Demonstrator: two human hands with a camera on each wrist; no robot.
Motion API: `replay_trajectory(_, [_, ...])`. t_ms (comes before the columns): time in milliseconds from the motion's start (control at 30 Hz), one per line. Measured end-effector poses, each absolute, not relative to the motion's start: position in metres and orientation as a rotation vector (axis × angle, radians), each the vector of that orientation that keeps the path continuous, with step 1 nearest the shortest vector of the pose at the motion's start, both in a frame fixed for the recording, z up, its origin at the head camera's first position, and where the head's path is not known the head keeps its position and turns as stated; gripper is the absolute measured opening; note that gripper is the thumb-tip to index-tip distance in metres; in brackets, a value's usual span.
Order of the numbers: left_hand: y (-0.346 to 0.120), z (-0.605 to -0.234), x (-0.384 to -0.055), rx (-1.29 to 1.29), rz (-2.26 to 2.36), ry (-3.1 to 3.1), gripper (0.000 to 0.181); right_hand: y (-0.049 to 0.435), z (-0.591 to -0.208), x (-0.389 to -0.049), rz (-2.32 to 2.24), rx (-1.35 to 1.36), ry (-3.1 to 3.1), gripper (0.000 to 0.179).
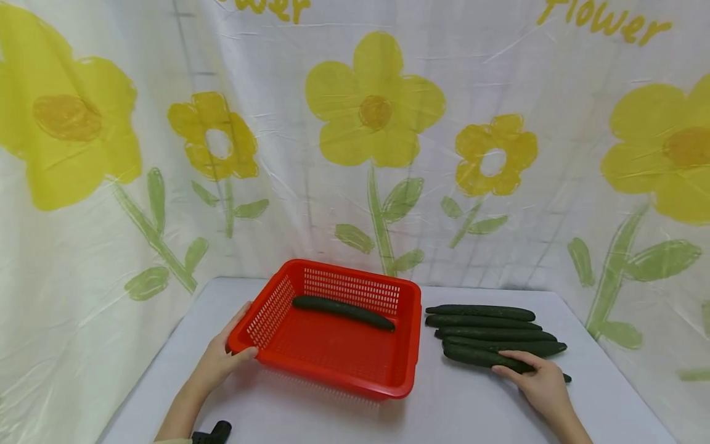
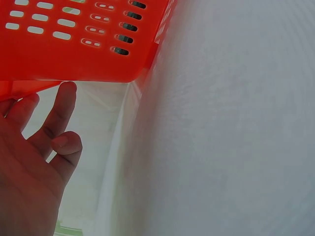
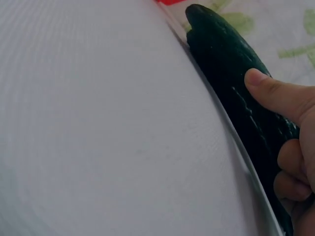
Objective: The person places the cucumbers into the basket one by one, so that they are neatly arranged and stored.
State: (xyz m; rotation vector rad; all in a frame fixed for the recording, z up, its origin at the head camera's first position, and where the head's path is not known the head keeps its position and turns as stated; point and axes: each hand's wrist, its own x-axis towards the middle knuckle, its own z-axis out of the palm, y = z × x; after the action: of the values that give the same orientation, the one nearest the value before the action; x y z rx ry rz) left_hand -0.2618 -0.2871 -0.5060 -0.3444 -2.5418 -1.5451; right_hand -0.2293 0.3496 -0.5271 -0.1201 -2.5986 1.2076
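A red plastic basket (image 1: 322, 377) with slotted walls stands left of centre in the head view. One dark green cucumber (image 1: 344, 309) lies inside it, along the far side. My left hand (image 1: 219, 361) holds the basket's left rim, thumb on the near corner and fingers along the outer side. On the right, my right hand (image 1: 540, 379) grips the nearest cucumber (image 1: 471, 355) of a row, around its right half. The right wrist view shows the thumb on top of that cucumber (image 3: 221, 69) and curled fingers at its side.
Several more cucumbers (image 1: 482, 320) lie side by side just beyond the gripped one, right of the basket. All stand on a white table (image 1: 444, 419). A white curtain (image 1: 288, 203) with painted yellow flowers hangs behind and at both sides.
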Motion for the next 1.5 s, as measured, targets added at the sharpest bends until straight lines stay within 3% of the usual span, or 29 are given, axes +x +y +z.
replay_trajectory(867, [-0.287,-0.507,-0.26,-0.359,-1.543,-2.531,0.092,0.341,-0.495,-0.251,0.99,-0.142,-2.594,0.048])
replay_trajectory(1500, [-0.286,-0.504,-0.26,-0.346,-1.567,-2.531,0.091,0.314,-0.454,-0.284,1.274,-0.217,-2.475,0.062])
